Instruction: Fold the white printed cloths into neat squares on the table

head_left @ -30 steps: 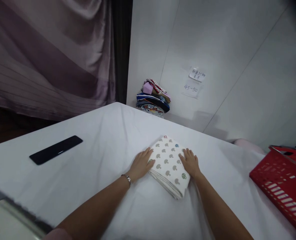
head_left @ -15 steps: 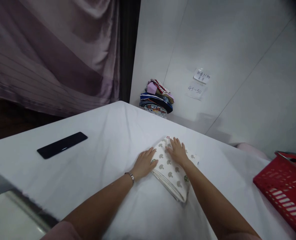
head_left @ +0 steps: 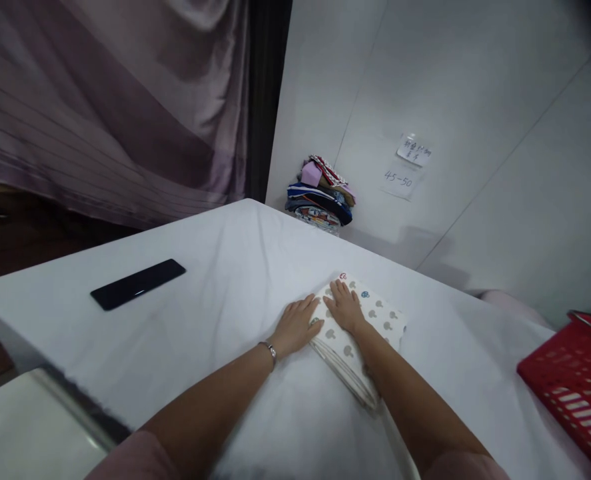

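Observation:
A folded white cloth (head_left: 381, 312) printed with grey mushroom shapes lies on the white-covered table (head_left: 235, 267). Its stacked layers show along the near left edge. At the cloth's left side, my left hand (head_left: 298, 327) rests with fingers stretched toward it, the fingertips on its edge. My right hand (head_left: 345, 307) lies flat on top of the cloth, fingers extended. The right forearm covers part of the cloth's near right side. Whether it is a garment or a plain cloth I cannot tell.
A black phone-like slab (head_left: 138, 285) lies on the table at left. Folded fabrics (head_left: 320, 193) are stacked beyond the far edge, against the wall. A red plastic basket (head_left: 565, 373) stands at right. A pale glossy surface (head_left: 30, 427) is at the lower left.
My right hand has slid slightly left across the cloth, uncovering more of its right side, including a blue mark. The left hand stays at the left edge. The view has shifted slightly.

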Demonstrator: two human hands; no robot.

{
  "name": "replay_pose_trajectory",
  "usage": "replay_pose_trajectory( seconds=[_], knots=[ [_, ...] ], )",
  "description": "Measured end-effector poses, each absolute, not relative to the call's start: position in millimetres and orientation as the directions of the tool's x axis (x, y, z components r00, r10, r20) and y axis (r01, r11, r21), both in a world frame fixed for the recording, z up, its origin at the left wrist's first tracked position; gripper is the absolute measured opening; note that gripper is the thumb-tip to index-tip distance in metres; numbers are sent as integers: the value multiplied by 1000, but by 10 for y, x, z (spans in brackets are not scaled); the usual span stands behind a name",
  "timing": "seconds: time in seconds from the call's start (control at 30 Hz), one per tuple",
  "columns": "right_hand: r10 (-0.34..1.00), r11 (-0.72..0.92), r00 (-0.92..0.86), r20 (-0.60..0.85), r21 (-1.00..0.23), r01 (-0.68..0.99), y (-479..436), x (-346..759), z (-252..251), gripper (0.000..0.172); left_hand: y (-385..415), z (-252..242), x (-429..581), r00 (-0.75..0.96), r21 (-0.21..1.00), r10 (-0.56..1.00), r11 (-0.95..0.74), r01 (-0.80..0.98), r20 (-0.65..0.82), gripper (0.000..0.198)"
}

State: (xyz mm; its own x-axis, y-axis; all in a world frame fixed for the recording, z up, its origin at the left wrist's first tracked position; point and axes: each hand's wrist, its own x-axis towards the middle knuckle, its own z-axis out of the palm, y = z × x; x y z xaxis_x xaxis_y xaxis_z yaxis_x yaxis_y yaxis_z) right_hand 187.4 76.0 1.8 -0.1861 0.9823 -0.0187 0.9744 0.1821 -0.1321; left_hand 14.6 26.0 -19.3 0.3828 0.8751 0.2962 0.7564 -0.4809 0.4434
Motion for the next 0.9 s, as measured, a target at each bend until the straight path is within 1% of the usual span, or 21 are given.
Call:
replay_pose_trajectory(
  seconds=[0.13,0.23,0.3,0.37,0.43,0.53,0.6,0.67,0.77,0.9],
  knots=[
    [969,229,-243,-48,-200,953,437,1938,31,57,255,-187,135,382,455,874,-484,748,301,50],
    [948,304,-317,-21,-235,923,49,2077,16,55,255,-197,135,375,466,873,-485,740,313,49],
    [946,317,-324,11,-232,919,-215,2199,-6,53,252,-198,136,373,471,872,-487,736,318,49],
    [958,287,-282,53,-217,933,-439,2324,-50,51,249,-192,134,375,473,872,-486,735,314,48],
    [973,221,-201,113,-204,954,-600,2431,-120,49,249,-182,128,374,474,878,-477,740,299,48],
    [976,132,-85,202,-232,964,-706,2525,-250,47,256,-171,129,371,471,885,-465,749,283,49],
    [967,141,-71,244,-283,949,-696,2566,-314,46,246,-161,151,364,467,888,-457,757,281,49],
    [959,188,-102,263,-323,928,-641,2635,-331,46,198,-145,191,343,472,899,-435,766,272,49],
    [961,235,-170,216,-323,917,-536,2835,-272,46,36,-107,241,320,504,916,-401,765,241,52],
    [973,228,-208,100,-282,932,-502,3092,-137,44,-219,-76,167,384,521,901,-432,737,203,59]
  ],
)
